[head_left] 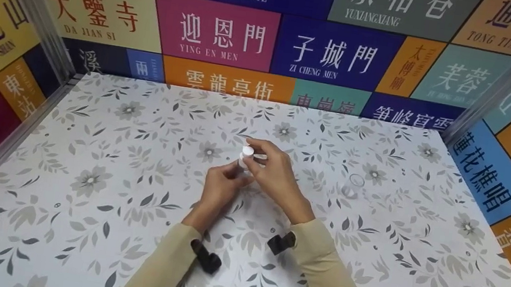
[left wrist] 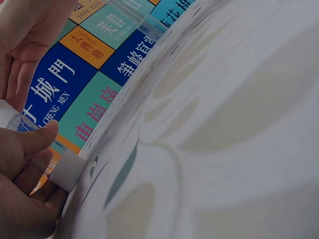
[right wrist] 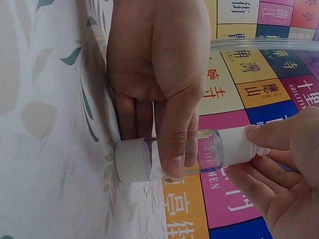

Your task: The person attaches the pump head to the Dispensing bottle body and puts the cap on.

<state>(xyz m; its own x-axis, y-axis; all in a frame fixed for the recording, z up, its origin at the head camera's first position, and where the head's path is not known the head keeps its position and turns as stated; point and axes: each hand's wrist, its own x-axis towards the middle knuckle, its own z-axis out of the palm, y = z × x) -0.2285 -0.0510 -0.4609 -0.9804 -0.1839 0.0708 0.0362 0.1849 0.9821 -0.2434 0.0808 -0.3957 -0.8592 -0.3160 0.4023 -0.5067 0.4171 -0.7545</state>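
A slim clear bottle with a white base (right wrist: 132, 160) and a white pump top (right wrist: 234, 145) stands upright on the patterned tabletop, in front of me. My left hand (head_left: 220, 188) grips its see-through body (right wrist: 207, 152), thumb on one side and fingers on the other. Up at the bottle's top, my right hand (head_left: 279, 171) pinches the white collar between thumb and fingers. In the left wrist view the white base (left wrist: 69, 170) shows below the left fingers, at the table surface. A clear cylindrical cap (head_left: 353, 186) stands on the table to the right of both hands.
The table (head_left: 124, 240) wears a white cover with grey flowers and leaves. Colourful panels with Chinese lettering (head_left: 216, 32) rise behind it and at both sides. Clear corner strips (head_left: 506, 73) run up where the panels meet.
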